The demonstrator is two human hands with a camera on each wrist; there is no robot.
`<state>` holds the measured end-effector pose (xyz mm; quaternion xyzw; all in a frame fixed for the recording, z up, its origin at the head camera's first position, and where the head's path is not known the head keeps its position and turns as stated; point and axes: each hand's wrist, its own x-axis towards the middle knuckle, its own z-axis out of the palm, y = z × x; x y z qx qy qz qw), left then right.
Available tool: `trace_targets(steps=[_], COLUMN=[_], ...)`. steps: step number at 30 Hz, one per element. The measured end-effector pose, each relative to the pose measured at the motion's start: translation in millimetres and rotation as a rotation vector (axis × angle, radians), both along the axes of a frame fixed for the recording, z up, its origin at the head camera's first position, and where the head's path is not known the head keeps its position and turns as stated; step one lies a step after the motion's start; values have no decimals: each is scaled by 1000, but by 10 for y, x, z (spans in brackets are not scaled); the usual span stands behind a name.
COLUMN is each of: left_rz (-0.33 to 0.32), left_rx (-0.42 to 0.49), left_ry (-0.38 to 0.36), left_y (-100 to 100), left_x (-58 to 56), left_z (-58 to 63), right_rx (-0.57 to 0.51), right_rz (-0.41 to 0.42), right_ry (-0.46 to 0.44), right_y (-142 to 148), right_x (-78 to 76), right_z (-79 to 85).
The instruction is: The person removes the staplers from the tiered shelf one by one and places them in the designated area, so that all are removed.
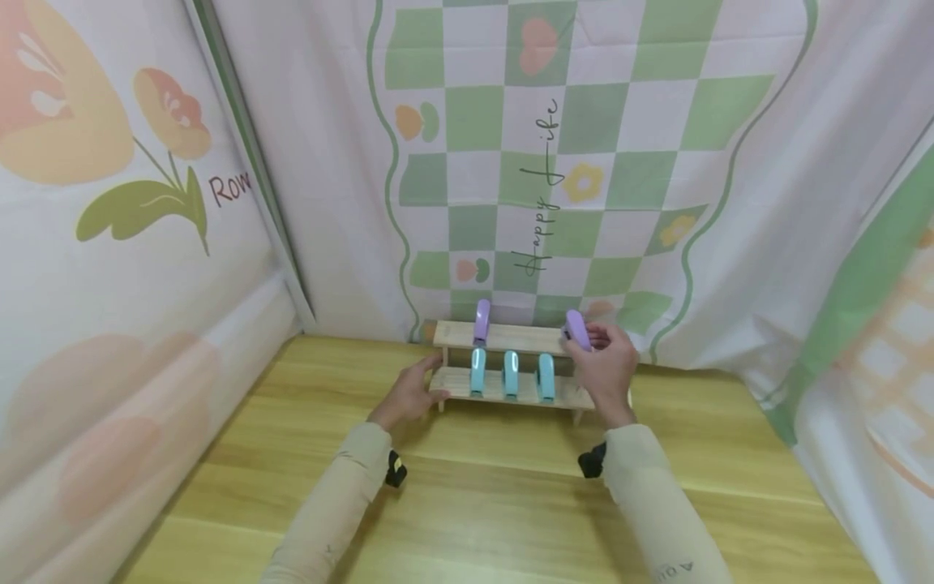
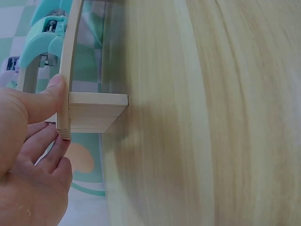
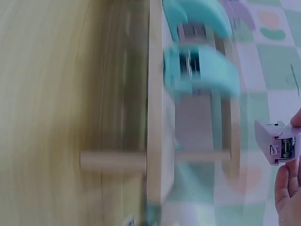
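Two o'clock on wooden rack (image 1: 524, 339): right hand (image 1: 611, 367) pinches purple stapler (image 1: 576, 330), apparently mid-placement. Eight o'clock: left hand (image 1: 412, 393) grips rack's end. Next likely calls for level lowering, release.

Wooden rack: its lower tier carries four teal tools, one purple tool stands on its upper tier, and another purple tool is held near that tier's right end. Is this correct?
The count is wrong: the head view shows three teal tools, not four, on the lower tier. The standing purple tool on the upper tier and the held purple tool are as stated.
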<state>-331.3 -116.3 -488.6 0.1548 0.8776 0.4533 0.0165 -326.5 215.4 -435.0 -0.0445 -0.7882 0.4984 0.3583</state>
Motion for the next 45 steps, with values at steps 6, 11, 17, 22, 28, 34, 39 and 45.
trace_targets(steps=[6,11,17,22,28,34,39,45], left_rz=[-4,-9,-7,-4,3,9,14,10], left_rx=[7,7,10,9,10,11,16,10], left_ry=[-11,-7,-4,-6,-17,-48,-47,-31], left_y=[-12,-21,-15,-14,-10,-7,-10,-7], left_x=[-8,-20,-24,-22,-19,-11,-1,-7], left_z=[-16,-28,-38,-41,-33,-19,-3,-17], right_rx=[23,8,-59,-118,-137,-141,-107,-113], right_rz=[-84,-129,-202,-253,-256,-237,-228,-220], right_ry=[-13,-36,-123,-215,-329,-405,-457,-529], right_y=[411,728,1049,1208,1312,1379,1424,1468], right_x=[158,272,347,387,410,402,364,362], right_z=[-17,-74,-223,-381,-568,-688,-755,-797])
